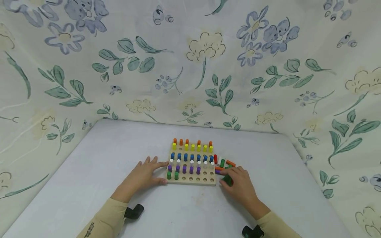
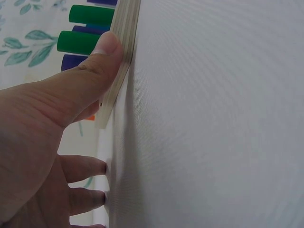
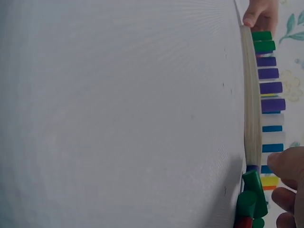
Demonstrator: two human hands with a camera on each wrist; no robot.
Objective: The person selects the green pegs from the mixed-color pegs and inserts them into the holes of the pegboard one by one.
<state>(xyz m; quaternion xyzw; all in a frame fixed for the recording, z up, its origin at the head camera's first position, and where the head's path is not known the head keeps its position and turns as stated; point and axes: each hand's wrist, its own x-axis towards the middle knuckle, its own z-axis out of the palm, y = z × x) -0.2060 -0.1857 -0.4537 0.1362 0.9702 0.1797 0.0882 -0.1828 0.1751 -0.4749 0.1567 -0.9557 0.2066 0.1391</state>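
Note:
A wooden pegboard (image 1: pixel 191 182) lies on the table with rows of coloured pegs: orange, yellow, blue, white, purple and, in the front row, two green pegs (image 1: pixel 176 175). At its left side, my left hand (image 1: pixel 143 173) is spread out. The thumb touches the board's edge (image 2: pixel 127 42) near the front corner, and the index fingertip meets the side farther back. Off the board's right side, my right hand (image 1: pixel 240 182) hangs over loose pegs, thumb and fingers apart. A loose green peg (image 3: pixel 255 192) lies tilted close by those fingers, with nothing visible between them.
More loose pegs lie right of the board, among them a red peg (image 1: pixel 215 159) and an orange peg (image 1: pixel 230 163). Holes show at the board's front right. The white table (image 1: pixel 190 218) meets a floral cloth (image 1: pixel 178 76) at the back and sides.

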